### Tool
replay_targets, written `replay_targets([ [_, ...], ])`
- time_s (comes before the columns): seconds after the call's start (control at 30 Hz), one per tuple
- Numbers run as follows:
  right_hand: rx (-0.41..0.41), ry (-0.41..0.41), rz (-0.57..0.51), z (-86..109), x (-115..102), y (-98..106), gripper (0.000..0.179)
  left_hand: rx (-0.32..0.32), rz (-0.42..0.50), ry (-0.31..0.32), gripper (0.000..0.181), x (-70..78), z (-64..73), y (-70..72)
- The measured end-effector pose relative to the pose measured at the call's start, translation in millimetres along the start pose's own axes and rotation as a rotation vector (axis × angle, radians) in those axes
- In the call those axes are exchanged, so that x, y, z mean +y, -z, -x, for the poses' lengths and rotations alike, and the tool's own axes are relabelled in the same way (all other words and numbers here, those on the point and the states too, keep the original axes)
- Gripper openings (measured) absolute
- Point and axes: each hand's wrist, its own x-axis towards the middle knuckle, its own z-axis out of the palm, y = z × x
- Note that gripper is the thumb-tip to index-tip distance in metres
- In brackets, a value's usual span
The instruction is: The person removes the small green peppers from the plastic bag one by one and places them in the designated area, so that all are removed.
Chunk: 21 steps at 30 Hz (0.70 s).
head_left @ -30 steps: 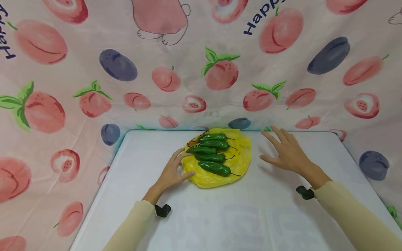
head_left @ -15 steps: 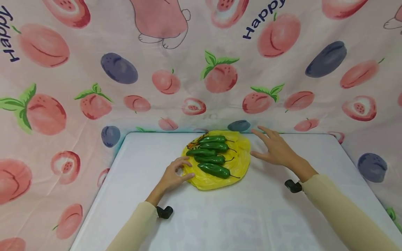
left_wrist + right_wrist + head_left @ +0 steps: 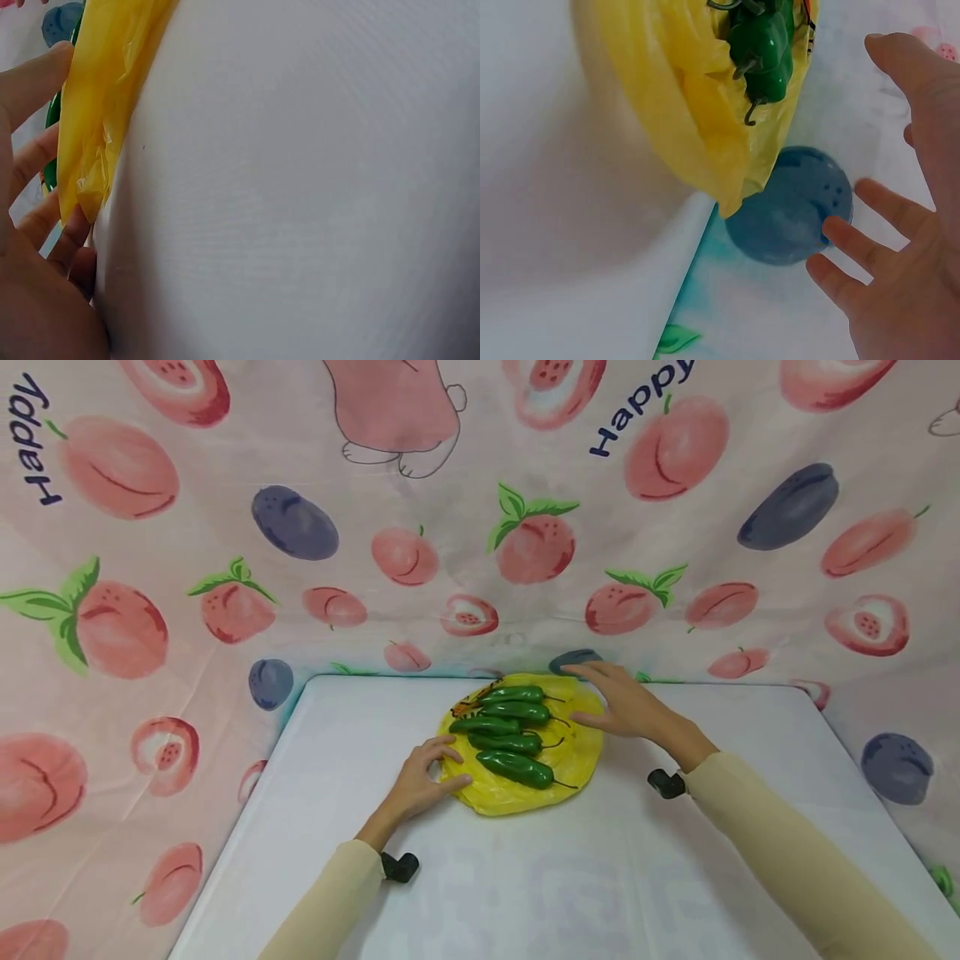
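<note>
Since the earlier views, the right hand has been brought in from the right, so that the far right edge of the yellow bag is overlapped by it in the head view. Its fingers are held spread, with nothing gripped; a gap seems to be left between them and the bag in the right wrist view. The left hand has been kept at the bag's left edge, thumb and fingers parted; the plastic is overlapped by the tips, but whether it is pressed cannot be told. The bag is spread near the far edge of the table, beneath five peppers, whose stems are pointed right. By judgement, the bag can now be worked from both sides; the peppers appear undisturbed.
</note>
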Motion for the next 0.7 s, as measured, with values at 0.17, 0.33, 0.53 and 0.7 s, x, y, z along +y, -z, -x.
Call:
replay_targets([
  [0.17, -0.051, -0.015, -0.032, -15.0, -5.8, -3.2, 0.075, -0.005, -0.047, -0.017, 0.031, -2.2, -0.4, -1.0],
  [0.33, -0.071, 0.026, -0.023, -30.5, -7.1, -6.6, 0.073, -0.013, -0.089, -0.022, 0.034, -3.6, -0.9, -0.9],
  [0.53, -0.099, 0.063, -0.053, -48.0, -5.1, -9.6, 0.07, -0.019, -0.11, -0.057, 0.037, -3.5, -0.6, -1.1],
  [0.7, -0.135, 0.063, -0.084, -59.6, -3.5, -13.8, 0.069, -0.039, -0.121, -0.046, 0.038, -1.5, -1.0, -0.4],
])
